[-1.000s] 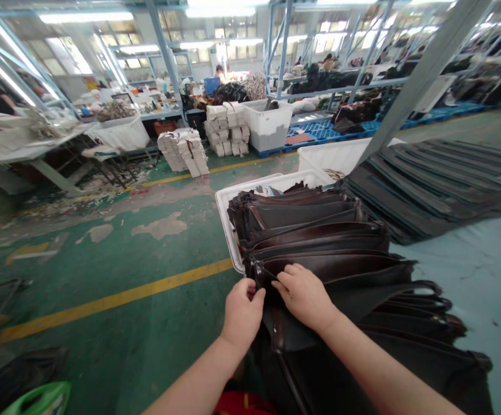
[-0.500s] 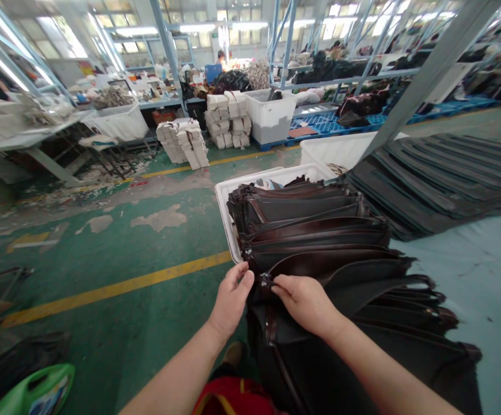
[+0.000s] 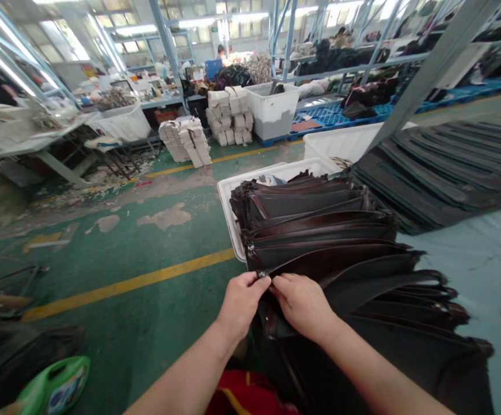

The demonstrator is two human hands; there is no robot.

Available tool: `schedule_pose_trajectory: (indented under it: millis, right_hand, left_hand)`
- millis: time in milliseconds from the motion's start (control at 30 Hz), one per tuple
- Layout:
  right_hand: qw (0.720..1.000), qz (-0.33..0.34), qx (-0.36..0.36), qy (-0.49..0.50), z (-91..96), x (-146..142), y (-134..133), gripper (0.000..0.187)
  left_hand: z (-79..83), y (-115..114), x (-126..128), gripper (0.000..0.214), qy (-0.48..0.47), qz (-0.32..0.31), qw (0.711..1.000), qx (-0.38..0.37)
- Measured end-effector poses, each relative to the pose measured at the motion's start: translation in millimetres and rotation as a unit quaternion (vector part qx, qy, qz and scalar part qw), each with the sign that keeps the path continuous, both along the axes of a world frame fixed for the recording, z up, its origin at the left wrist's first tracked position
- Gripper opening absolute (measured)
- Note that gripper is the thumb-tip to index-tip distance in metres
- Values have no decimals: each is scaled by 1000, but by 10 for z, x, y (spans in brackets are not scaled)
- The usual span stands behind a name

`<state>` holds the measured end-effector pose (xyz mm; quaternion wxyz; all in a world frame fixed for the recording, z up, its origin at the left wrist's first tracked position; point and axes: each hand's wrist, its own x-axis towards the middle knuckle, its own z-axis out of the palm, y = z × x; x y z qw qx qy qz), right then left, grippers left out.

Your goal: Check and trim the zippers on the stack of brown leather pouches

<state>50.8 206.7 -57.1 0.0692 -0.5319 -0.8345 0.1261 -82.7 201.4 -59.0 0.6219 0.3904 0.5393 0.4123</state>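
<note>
Green plastic jug (image 3: pixel 54 386) low at far left, then left hand (image 3: pixel 239 305), grip clenched on a metal zip pull (image 3: pixel 262 275) at the top edge of a dark brown leather bag (image 3: pixel 276 331). Right hand (image 3: pixel 302 302) just beside, grip pinching that edge. Beyond, fanned leather bags (image 3: pixel 319 225) in a white plastic crate (image 3: pixel 232 222). Step seemingly zip work; next move calling for a steady draw along the edge.

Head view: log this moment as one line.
left hand: at zip of dark leather bag | right hand: gripping same bag
</note>
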Motion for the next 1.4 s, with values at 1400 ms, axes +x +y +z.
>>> schedule_pose_trajectory:
  millis: [1400]
  right_hand:
    - [996,0,80,50,-196,16,-86,22]
  left_hand:
    - [-131,-56,83,16,-9,109,994,3]
